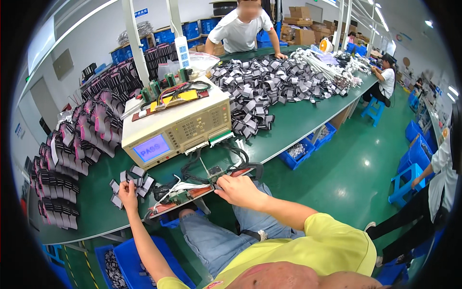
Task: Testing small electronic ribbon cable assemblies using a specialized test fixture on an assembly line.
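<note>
My left hand (128, 196) is at a small pile of short grey ribbon cables with black connectors (141, 181) on the green table. Its fingers are pinched together at the pile's edge, on what looks like one of these cables. My right hand (237, 190) is closed at the right end of a narrow test board (197, 192) along the table's front edge. What its fingers grip there is hidden. By the right fingertips stands a small dark connector socket (215, 171). Black and white wires run from the board to a beige bench tester (178, 130) with a lit screen.
Bundled ribbon cables (60, 183) line the left side. A large heap of short cables (269, 82) covers the table beyond the tester. Across it leans a person in white (243, 31). Blue bins (296, 153) stand below the table; another person (440, 168) is at right.
</note>
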Demonstrator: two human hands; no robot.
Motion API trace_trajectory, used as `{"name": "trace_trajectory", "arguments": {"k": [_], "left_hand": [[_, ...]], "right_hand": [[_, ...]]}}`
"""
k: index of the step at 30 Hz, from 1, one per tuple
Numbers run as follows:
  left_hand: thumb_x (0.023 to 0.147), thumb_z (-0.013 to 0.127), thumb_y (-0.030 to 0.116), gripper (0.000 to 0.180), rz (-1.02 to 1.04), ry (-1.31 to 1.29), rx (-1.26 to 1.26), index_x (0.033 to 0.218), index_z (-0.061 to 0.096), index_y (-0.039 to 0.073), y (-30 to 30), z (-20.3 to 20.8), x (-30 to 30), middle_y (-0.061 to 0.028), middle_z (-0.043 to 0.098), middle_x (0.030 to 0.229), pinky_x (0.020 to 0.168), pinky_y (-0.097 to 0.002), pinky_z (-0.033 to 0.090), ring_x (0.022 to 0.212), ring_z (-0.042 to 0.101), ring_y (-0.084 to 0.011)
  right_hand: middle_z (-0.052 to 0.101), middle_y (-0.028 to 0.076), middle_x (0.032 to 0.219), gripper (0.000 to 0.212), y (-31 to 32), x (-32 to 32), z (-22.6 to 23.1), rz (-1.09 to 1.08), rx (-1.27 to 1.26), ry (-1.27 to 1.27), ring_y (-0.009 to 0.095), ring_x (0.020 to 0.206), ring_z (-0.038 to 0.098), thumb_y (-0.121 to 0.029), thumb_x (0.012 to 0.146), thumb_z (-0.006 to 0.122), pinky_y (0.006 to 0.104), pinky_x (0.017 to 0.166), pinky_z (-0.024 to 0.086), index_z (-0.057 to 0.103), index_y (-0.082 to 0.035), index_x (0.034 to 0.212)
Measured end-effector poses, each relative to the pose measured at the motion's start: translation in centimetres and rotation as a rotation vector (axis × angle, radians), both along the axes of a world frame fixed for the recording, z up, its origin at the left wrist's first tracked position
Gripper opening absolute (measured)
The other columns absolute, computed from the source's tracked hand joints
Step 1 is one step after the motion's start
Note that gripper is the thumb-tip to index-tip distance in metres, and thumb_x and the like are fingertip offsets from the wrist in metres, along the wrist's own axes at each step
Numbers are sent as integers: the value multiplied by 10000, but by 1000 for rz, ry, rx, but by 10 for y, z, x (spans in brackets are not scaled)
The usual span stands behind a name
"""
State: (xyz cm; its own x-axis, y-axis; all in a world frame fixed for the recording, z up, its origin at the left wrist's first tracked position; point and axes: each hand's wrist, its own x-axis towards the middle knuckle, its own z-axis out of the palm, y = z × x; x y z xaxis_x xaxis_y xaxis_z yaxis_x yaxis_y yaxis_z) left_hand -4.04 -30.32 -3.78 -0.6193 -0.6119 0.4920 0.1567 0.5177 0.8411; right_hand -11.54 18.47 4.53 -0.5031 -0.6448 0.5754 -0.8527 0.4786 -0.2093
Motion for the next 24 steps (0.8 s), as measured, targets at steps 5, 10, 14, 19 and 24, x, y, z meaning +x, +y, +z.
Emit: {"name": "trace_trajectory", "arguments": {"k": [5,10,14,19,24], "left_hand": [[1048,691,192,275,16,14,-9,864,532,64,0,-4,-1,27,569,737,633,-231,412,675,519,-50],[1041,698,195,281,-33,45,46,858,529,64,2,-1,-2,28,564,722,612,-231,387,656,481,-44],[1031,709,194,283,10,35,3,850,529,71,-1,-8,3,24,568,715,597,-235,383,644,480,-47],[1051,679,220,301,1,-41,-44,851,507,76,8,10,2,20,551,742,629,-257,400,667,498,-77],[1072,632,148,220,3,104,59,920,506,51,-1,2,5,-5,561,789,712,-256,511,743,614,-95]], "right_hand": [[644,113,902,307,2,-3,-5,45,162,-33,321,704,699,-321,959,710,426,580,559,628,-27,989],[641,126,849,306,-1,-6,-22,80,99,2,324,679,695,-323,962,699,435,579,563,646,-27,910],[623,110,737,274,3,21,-26,188,58,-114,319,634,671,-277,954,694,444,564,555,647,-64,789],[603,130,684,303,57,53,-5,351,-188,-390,340,595,625,-263,934,728,450,543,519,608,-93,714],[632,166,691,350,68,-95,60,-94,-138,-49,406,659,648,-260,961,692,525,625,527,613,-54,690]]}}
